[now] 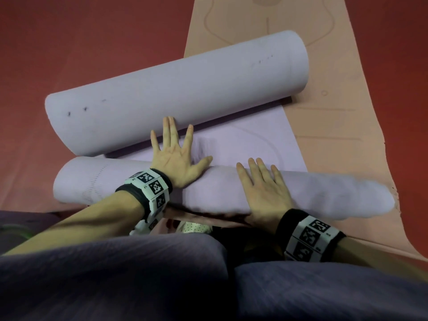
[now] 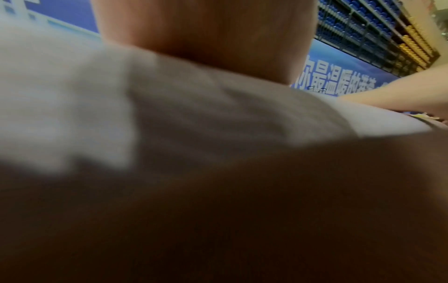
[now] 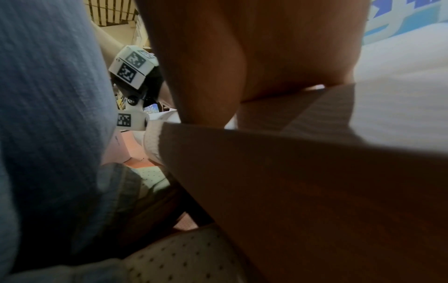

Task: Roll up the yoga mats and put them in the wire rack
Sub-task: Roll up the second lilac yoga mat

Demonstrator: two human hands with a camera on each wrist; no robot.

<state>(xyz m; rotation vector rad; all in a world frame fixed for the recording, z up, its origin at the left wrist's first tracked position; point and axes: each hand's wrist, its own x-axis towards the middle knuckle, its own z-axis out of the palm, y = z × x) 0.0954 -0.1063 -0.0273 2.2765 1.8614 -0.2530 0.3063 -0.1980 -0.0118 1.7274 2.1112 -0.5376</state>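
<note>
Rolling the soft, bendy, light purple foam yoga mat (image 1: 208,188) on the red floor (image 1: 69,42), 2 flat hands, left hand (image 1: 172,156) and right hand (image 1: 261,188), pressing on top, gripping nothing.

Much of the mats and hands sits out of sight or smeared.

The near roll (image 1: 301,193) blurs at its right end, and its lower edge is hidden behind the knees (image 1: 139,274). The pink mat (image 1: 347,112) runs off the top edge. Both wrist views are mostly soft: the left hand (image 2: 206,38) and right hand (image 3: 266,47) show only blurred palms, fingers unseen. The wall lettering (image 2: 339,80) is cut short.
</note>
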